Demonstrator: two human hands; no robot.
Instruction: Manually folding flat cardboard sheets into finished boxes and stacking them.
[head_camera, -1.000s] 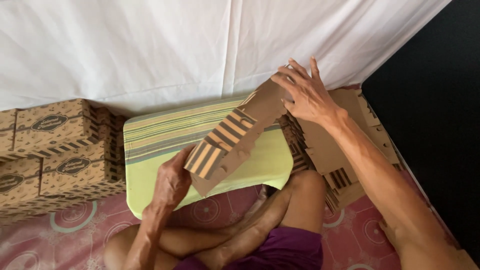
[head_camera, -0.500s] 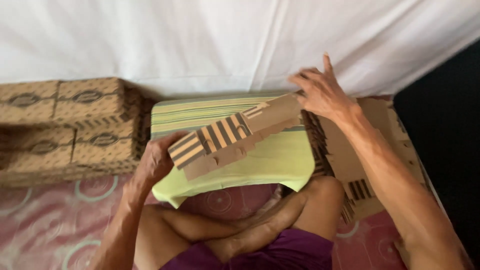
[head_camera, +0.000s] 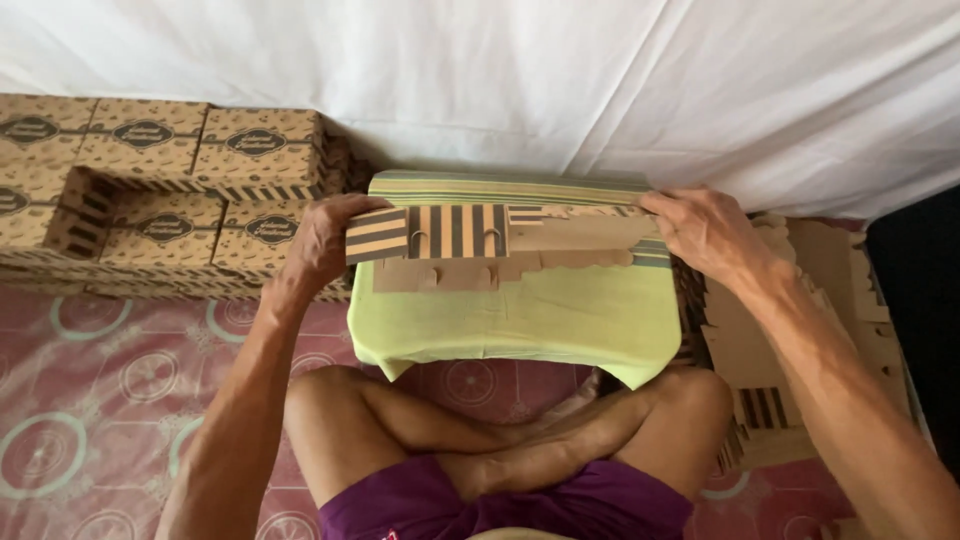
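A flat, unfolded cardboard box blank (head_camera: 470, 240) with brown and tan stripes lies level across a low stand draped in a yellow-green cloth (head_camera: 520, 320). My left hand (head_camera: 322, 240) grips its striped left end. My right hand (head_camera: 705, 228) holds its plain brown right end. I sit cross-legged in front of the stand, in purple shorts.
Folded brown printed boxes (head_camera: 150, 200) are stacked at the left against a white sheet (head_camera: 560, 80). A pile of flat cardboard blanks (head_camera: 790, 340) lies at the right on the floor. A pink patterned mat (head_camera: 90, 400) covers the floor.
The blank has swung from a slant to level over the cloth. My right hand brought its end down and left; my left hand rose to grip the striped end.
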